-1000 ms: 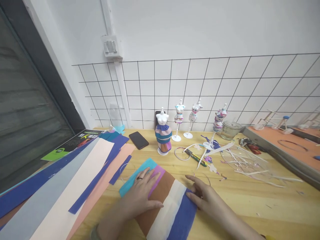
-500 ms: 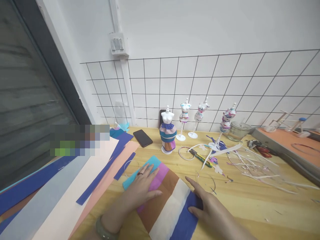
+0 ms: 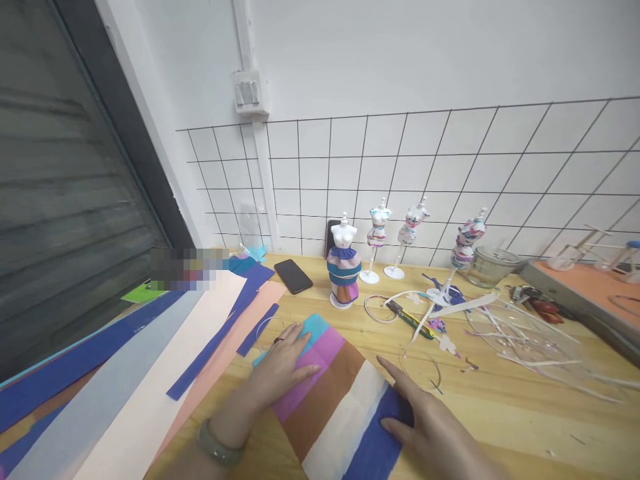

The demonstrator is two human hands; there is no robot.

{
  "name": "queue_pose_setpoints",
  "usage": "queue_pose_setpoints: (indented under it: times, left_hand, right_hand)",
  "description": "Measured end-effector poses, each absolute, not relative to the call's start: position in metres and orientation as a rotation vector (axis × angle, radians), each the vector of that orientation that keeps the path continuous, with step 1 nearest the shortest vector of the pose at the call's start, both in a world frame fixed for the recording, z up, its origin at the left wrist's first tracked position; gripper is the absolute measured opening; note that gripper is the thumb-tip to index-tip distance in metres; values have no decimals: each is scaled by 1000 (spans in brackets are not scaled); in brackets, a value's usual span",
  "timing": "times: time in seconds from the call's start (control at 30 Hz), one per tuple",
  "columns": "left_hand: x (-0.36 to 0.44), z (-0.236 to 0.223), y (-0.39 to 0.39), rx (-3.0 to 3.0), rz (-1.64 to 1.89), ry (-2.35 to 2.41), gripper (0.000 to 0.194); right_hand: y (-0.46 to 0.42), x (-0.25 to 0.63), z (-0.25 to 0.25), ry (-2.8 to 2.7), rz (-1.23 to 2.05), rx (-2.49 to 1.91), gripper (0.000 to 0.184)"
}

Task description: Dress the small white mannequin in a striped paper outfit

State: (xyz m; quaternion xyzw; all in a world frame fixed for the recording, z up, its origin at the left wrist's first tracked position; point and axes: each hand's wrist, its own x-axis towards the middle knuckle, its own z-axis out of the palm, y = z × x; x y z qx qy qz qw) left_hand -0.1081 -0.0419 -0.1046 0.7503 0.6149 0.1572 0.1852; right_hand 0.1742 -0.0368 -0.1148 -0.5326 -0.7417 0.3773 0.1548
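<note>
A striped sheet of crepe-like paper (image 3: 333, 393), with turquoise, pink-purple, brown, cream and dark blue bands, lies slanted on the wooden table. My left hand (image 3: 283, 367) rests flat across its turquoise and pink end, fingers stretched, a ring and a bangle on it. At the dark blue end is my right hand (image 3: 417, 413), thumb on the paper and index finger reaching out past the edge; its other fingers are partly hidden. Behind the sheet stands a small white dress form (image 3: 344, 233) in a ruffled paper dress (image 3: 344, 267).
Long coloured paper strips (image 3: 150, 360) cover the left side. A phone (image 3: 293, 276) lies near the wall. Three more mini dress forms (image 3: 379, 227) stand behind. To the right are a utility knife (image 3: 410, 320), wire loops, ribbon scraps (image 3: 525, 340), a glass bowl (image 3: 493, 267) and an orange-topped box (image 3: 590, 287).
The whole scene has shifted slightly right in view. My left hand has slid a little over the sheet toward its left edge; my right hand stays at the blue end.
</note>
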Motion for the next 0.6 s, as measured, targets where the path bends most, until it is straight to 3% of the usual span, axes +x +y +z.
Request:
queue_pose_setpoints:
  times: [0.6]
  left_hand:
    - [-107,-102,-40,2183,566,1771,55]
  right_hand:
    - [-37,174,-114,-2113,1006,-1464,74]
